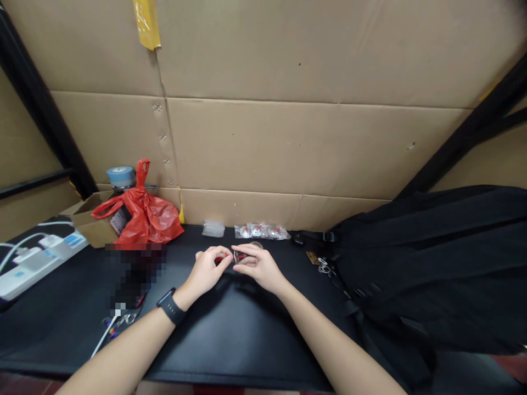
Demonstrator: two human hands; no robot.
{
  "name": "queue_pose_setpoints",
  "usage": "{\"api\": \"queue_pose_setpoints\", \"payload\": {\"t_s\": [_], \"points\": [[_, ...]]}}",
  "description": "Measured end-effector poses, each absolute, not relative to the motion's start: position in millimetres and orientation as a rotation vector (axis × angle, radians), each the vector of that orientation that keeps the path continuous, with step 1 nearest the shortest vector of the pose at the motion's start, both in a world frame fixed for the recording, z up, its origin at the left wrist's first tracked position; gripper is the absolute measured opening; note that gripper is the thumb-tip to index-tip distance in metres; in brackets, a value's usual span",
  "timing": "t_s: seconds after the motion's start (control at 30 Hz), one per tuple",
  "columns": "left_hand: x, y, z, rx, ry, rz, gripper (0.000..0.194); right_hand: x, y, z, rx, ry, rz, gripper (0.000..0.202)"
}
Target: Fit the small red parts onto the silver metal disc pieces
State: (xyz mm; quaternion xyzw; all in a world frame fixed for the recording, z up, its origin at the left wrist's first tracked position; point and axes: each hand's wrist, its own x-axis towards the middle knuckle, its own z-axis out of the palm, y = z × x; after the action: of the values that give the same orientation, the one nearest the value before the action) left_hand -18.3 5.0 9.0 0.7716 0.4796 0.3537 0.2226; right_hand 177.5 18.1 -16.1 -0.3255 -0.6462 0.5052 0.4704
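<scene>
Above the middle of the black table, my left hand (208,270) is closed in a pinch, with a thin red strip, perhaps cord, showing at its fingers. My right hand (263,269) meets it, thumb and fingers closed around a small round disc (236,257) with a dark rim, seen nearly edge-on. A bit of red shows beside the disc; the fingers hide much of both. Just behind my right fingers is a clear round piece (257,244), partly covered. Further back lie packaged round discs with red parts (263,231) and a stack of clear plastic sleeves (213,228).
A black backpack (432,269) with key rings covers the table's right side. At the left are a white power strip (43,263), a cardboard box (93,222), a red plastic bag (152,219) and a blue-lidded jar (121,176). A cardboard wall (272,148) closes the back.
</scene>
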Motion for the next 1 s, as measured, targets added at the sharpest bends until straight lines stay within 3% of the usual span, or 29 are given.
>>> {"api": "queue_pose_setpoints", "payload": {"t_s": [0.27,0.43,1.0], "points": [[-41,33,-2,2.397,1.789,0.685,0.036,194,24,-6,-1.001,-1.663,0.967,0.045],[-52,50,-16,2.485,1.844,0.456,0.043,201,29,-8,-1.040,-1.689,0.909,0.045],[-49,63,-24,2.488,1.691,0.624,0.044,197,28,-12,-1.035,-1.746,0.917,0.044]]}}
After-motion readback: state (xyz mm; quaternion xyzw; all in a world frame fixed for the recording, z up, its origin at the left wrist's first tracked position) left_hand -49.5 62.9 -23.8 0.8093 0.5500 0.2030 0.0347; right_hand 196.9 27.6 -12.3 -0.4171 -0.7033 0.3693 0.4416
